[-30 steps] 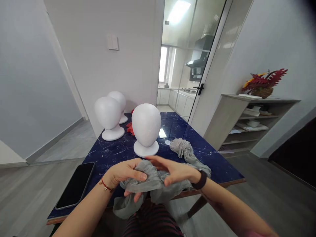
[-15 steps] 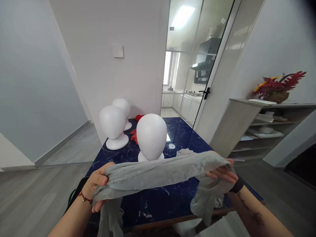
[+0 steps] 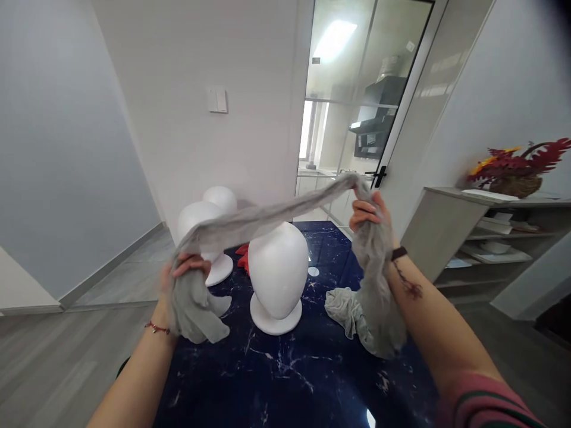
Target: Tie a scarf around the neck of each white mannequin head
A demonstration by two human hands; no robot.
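A long thin grey scarf (image 3: 267, 215) is stretched between both my hands, just above a white foam mannequin head (image 3: 277, 272) on the dark blue marble table (image 3: 294, 374). My left hand (image 3: 181, 274) is closed on the scarf's left end, which hangs in a bunch below it. My right hand (image 3: 368, 214) is raised higher and closed on the right part, whose tail drapes down my forearm. The stretched cloth passes in front of the head's top.
Two more white foam heads (image 3: 200, 235) stand behind on the left, with red cloth (image 3: 243, 257) between them. Another grey cloth (image 3: 345, 309) lies crumpled on the table at the right. A glass door and a shelf with a flower basket (image 3: 513, 172) are further right.
From bunched at the table's near edge, the scarf was pulled out long between my hands, then lifted up and forward over the nearest foam head. My right hand rose most.
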